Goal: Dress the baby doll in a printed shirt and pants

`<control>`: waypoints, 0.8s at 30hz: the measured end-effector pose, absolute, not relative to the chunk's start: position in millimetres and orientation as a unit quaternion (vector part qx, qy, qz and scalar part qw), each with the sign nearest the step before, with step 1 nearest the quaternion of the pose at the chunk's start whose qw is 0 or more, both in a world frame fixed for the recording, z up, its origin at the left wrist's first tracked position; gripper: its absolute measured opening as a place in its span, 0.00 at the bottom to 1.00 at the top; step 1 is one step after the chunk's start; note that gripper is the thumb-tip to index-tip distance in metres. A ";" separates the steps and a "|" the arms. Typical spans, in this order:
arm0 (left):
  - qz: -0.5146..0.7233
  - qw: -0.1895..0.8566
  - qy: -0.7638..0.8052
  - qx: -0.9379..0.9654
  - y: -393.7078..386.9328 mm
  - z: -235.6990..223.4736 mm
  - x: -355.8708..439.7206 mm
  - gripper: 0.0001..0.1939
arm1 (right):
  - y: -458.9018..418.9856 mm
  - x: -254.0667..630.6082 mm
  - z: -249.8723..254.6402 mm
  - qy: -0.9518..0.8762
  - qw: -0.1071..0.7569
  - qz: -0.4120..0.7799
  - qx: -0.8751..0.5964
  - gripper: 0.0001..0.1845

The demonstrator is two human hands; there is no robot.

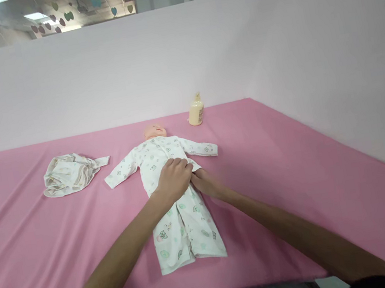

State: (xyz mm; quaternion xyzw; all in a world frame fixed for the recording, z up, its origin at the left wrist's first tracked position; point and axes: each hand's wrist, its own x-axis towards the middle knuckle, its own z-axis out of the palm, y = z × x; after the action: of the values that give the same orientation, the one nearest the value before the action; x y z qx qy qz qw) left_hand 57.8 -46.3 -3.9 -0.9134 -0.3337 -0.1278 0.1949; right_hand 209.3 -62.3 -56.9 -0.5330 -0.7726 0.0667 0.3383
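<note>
On the far left, a bundle of white cloth (pixel 69 175) sits on the pink sheet (pixel 292 161). It is all bunched up, with one flat bit poking out toward the middle. I think it is off to the side so it is out of my way.

Next comes the white baby suit (pixel 154 160) with little pictures on it. It lies flat in front of me, right in the middle, so I can probably reach all of it. One sleeve (pixel 120 170) sticks out to the side. A doll's head (pixel 155 131) shows just past the neck. I see no doll hands at the cuffs and no feet at the leg ends, so I can't tell how much doll is inside.

My left hand (pixel 174 179) rests across the tummy part, fingers curled in at the cloth's edge. My right hand (pixel 207 183) comes in from the side, fingers bent up close to the left ones. Maybe they meet there to work on that edge, but I can't tell if either one is pinching it.

Farther right, by the wall (pixel 92 82), stands a pale yellow pump bottle (pixel 195 112). It is upright, maybe so it won't leak. I can't tell how full it is.
</note>
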 end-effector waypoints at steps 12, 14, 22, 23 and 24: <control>-0.217 0.206 -0.392 -0.870 -77.6 -20.4 0.5 0.22 | -65.2 222.0 -55.7 -0.813 0.345 -0.168 -0.438 0.14; -0.221 0.211 -0.426 -0.852 -78.0 -21.2 -8.4 0.20 | -62.9 215.7 -52.6 -0.821 0.349 -0.174 -0.418 0.13; -0.229 0.258 -0.386 -0.855 -73.5 -23.5 -26.1 0.09 | -69.3 207.2 -43.1 -0.856 0.327 -0.165 -0.365 0.13; -0.236 0.249 -0.382 -0.858 -73.9 -23.7 -26.4 0.09 | -69.0 207.1 -41.9 -0.862 0.333 -0.144 -0.354 0.12; -0.243 0.234 -0.380 -0.861 -74.4 -23.7 -26.3 0.09 | -68.5 206.6 -40.6 -0.864 0.344 -0.118 -0.349 0.11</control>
State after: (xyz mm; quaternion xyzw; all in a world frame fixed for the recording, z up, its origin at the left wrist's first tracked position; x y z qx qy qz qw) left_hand -26.3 -74.4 -23.7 -0.8611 -0.3802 -0.2428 0.2345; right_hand 206.6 -68.5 -40.6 -0.3492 -0.8638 -0.1178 0.3436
